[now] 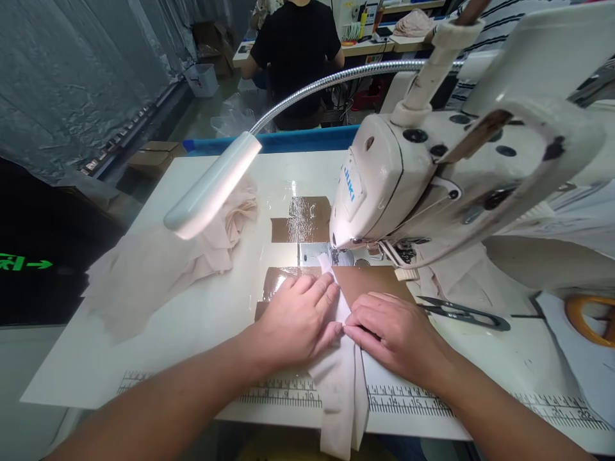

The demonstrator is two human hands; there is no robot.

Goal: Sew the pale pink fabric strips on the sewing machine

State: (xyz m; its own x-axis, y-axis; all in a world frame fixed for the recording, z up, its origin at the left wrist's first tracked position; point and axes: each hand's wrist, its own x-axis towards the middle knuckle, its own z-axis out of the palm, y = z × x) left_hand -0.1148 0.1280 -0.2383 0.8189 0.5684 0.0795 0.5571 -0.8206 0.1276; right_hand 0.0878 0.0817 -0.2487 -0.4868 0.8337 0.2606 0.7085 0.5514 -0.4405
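A long strip of pale pink fabric [339, 384] runs from under the needle area of a white sewing machine [369, 182] down over the table's front edge. My left hand [305, 314] presses on the strip's upper part from the left, fingers together and curled over it. From the right, my right hand [391, 326] pinches the strip's edge between thumb and fingers. Both thumbs nearly meet on the cloth, just in front of the metal needle plate [311, 253]. The hands partly hide where they grip. Black thread snips [464, 314] lie just right of my right hand.
Crumpled pale fabric [211, 250] lies on the table's left. A lamp [214, 186] on a bent metal neck hangs above it. Brown tape [307, 218] covers patches around the needle plate. A tape roll [590, 320] sits far right. A person in black [300, 57] sits beyond the table.
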